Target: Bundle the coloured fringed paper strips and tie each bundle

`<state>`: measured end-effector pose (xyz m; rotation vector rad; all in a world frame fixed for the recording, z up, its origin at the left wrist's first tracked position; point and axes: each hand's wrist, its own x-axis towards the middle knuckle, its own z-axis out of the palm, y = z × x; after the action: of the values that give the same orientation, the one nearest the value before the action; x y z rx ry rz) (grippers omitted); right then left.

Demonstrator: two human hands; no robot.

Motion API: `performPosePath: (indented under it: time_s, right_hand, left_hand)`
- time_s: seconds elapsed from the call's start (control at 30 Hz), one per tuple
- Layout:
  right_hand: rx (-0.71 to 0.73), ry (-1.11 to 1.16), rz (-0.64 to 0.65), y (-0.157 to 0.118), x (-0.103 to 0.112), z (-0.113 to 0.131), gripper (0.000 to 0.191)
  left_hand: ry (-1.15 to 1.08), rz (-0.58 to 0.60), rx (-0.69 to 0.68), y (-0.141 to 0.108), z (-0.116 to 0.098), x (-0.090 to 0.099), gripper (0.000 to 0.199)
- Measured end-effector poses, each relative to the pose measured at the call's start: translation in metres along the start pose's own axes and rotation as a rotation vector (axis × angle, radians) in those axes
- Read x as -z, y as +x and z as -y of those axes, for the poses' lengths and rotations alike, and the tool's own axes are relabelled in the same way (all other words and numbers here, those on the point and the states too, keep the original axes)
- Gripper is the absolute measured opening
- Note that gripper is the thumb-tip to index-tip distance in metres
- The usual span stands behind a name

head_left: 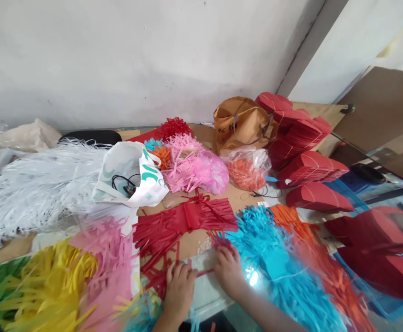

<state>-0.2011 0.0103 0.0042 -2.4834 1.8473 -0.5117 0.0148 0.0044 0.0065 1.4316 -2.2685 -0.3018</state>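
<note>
A bundle of red paper strips [184, 216], fringed at both ends and banded at its middle, lies on brown cardboard in front of me. My left hand [180, 287] is at the near table edge, its fingers bent over loose red strips [158, 276]. One thin strip runs from its fingertips toward the right. My right hand [227, 266] is closed on a small tuft of red strips [221, 240], partly hidden under the fingers. Just right of it lies a blue fringed bundle [274, 258].
Yellow [49, 281] and pink fringe [106, 258] lie left. Behind them are white strips [45, 180] and a white bag [132, 177]. A brown bag [243, 122] and a plastic bag of orange shreds [246, 168] stand at the back. Red stacks [312, 168] line the right.
</note>
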Motion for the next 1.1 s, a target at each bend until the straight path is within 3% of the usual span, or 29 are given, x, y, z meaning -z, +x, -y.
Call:
performPosePath:
  time_s: [0.07, 0.17, 0.27, 0.4, 0.53, 0.63, 0.7, 0.77, 0.83, 0.93, 1.03, 1.1]
  right_hand:
    - [0.175, -0.042, -0.051, -0.004, 0.0, 0.0, 0.01]
    - [0.292, -0.028, -0.091, -0.013, -0.004, -0.004, 0.009]
    - [0.33, -0.013, -0.105, -0.015, -0.017, -0.008, 0.013]
    - [0.312, 0.042, -0.005, -0.001, -0.034, -0.013, 0.015]
    - [0.28, 0.049, 0.032, 0.008, -0.021, -0.01, 0.006]
    - [0.204, 0.071, 0.045, 0.002, 0.018, 0.009, 0.005]
    - [0.038, 0.214, 0.044, -0.001, 0.052, 0.029, 0.019]
    - [-0.22, 0.604, 0.134, 0.001, 0.083, 0.05, 0.025]
    - [-0.421, 1.087, 0.354, 0.006, 0.104, 0.067, 0.033]
    - [-0.505, 1.406, 0.561, 0.013, 0.115, 0.085, 0.051]
    - [-0.545, 1.565, 0.542, 0.01, 0.115, 0.101, 0.049]
    - [-0.63, 1.696, 0.45, 0.003, 0.114, 0.114, 0.044]
  left_hand:
    - [0.031, 0.006, -0.104, -0.002, -0.001, -0.006, 0.026]
    - [0.064, 0.021, -0.175, -0.004, -0.005, -0.011, 0.024]
    - [0.082, 0.023, -0.155, -0.001, -0.011, -0.013, 0.016]
    - [0.106, 0.001, -0.12, 0.008, -0.02, -0.016, 0.007]
    - [0.105, -0.047, -0.155, 0.012, -0.019, -0.015, 0.015]
    - [0.062, -0.094, -0.246, 0.009, -0.013, 0.007, 0.02]
    - [0.026, -0.12, -0.339, 0.005, -0.012, 0.034, 0.021]
    - [0.001, -0.16, -0.454, 0.0, -0.014, 0.067, 0.022]
    - [-0.025, -0.22, -0.512, -0.006, -0.022, 0.099, 0.023]
    - [-0.077, -0.312, -0.47, -0.014, -0.04, 0.133, 0.029]
    - [-0.09, -0.377, -0.384, -0.022, -0.054, 0.148, 0.036]
    - [-0.093, -0.406, -0.28, -0.028, -0.059, 0.15, 0.035]
